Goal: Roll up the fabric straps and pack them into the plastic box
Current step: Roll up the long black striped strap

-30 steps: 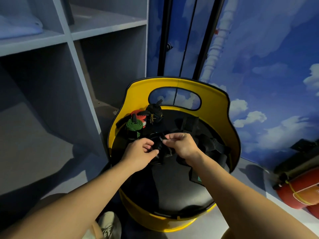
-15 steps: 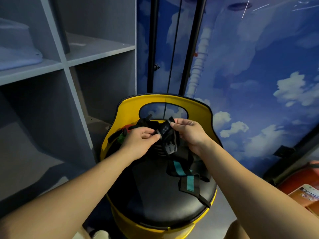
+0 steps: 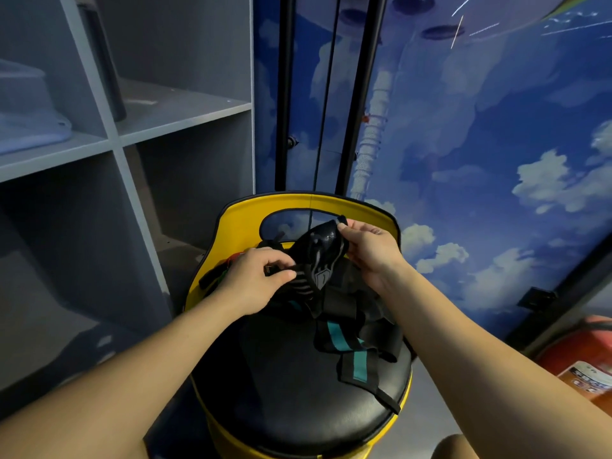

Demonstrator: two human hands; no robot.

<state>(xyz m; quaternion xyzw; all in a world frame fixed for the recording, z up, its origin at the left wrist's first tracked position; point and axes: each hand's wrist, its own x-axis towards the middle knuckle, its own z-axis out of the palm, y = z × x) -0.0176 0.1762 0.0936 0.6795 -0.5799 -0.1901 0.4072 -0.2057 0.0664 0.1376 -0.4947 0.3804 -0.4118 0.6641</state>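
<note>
A black fabric strap (image 3: 319,260) with grey markings is held up over a black-cushioned yellow stool (image 3: 291,402). My left hand (image 3: 256,281) pinches its lower left part. My right hand (image 3: 371,251) pinches its upper end near the stool's yellow backrest (image 3: 364,210). The strap's loose tail (image 3: 354,356), black with teal stripes, hangs down and lies across the seat. Rolled straps in red and green (image 3: 225,268) show partly behind my left hand at the back of the seat. No plastic box is in view.
A grey shelving unit (image 3: 126,154) stands to the left, with a pale folded item (image 3: 29,124) on an upper shelf. A sky-painted wall (image 3: 480,160) is behind the stool. A red fire extinguisher (image 3: 583,362) lies at the right on the floor.
Both hands have lifted the black strap off the seat and spread it apart, the right hand rising toward the backrest. The teal-striped tail now trails across the cushion.
</note>
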